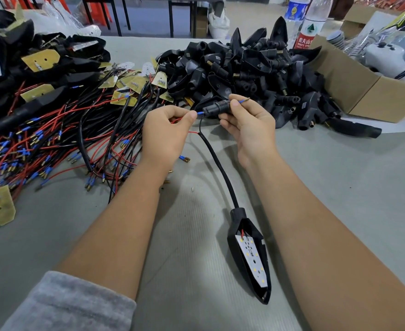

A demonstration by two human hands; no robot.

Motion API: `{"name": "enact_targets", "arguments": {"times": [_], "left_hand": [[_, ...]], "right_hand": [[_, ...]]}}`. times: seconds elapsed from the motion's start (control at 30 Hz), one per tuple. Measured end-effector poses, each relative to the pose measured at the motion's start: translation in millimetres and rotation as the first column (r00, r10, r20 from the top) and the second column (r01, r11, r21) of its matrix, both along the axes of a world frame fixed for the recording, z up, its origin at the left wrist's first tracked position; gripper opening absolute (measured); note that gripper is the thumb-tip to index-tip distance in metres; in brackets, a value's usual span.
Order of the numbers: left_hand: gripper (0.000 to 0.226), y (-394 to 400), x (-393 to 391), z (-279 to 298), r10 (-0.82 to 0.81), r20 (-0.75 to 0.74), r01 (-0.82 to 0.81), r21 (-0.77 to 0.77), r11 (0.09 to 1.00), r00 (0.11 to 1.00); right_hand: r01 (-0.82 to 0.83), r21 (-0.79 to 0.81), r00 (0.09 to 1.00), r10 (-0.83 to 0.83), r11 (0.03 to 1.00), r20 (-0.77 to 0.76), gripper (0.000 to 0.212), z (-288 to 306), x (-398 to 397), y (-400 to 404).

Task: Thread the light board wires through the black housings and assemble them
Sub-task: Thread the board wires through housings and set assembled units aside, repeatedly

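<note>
With the white LED light board [252,261] already seated in the pointed black plastic housing [250,254] lying nearest us on the grey bench [339,187], we judge ourselves at the stem stage: our right hand [249,125] grips a small ribbed black stem piece [217,108], our left hand [170,130] pinches a blue-sleeved wire end [200,113] at its mouth. Next we must feed it straight through. The stem's bore is hidden, and the far heap of black housings [256,68] blurs together.

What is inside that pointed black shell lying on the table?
Inside the black housing sits a white light board dotted with small LEDs, red wire at its top. Whatever lies under the board is hidden.
</note>
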State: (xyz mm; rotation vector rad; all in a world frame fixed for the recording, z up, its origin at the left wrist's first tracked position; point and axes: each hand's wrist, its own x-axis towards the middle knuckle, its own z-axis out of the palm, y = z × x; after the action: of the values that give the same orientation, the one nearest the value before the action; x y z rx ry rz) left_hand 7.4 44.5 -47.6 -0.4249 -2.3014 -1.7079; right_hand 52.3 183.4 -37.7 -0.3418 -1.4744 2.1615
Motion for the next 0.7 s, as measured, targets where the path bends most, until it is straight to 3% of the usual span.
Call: {"name": "enact_targets", "arguments": {"times": [0.7], "left_hand": [[0.022, 4.0, 4.1, 2.2, -0.024, 0.124, 0.014, 0.08, 0.997, 0.992]], "right_hand": [[-0.03, 0.036, 0.998, 0.031, 0.999, -0.048, 0.013, -4.5, 0.7, -4.3]]}}
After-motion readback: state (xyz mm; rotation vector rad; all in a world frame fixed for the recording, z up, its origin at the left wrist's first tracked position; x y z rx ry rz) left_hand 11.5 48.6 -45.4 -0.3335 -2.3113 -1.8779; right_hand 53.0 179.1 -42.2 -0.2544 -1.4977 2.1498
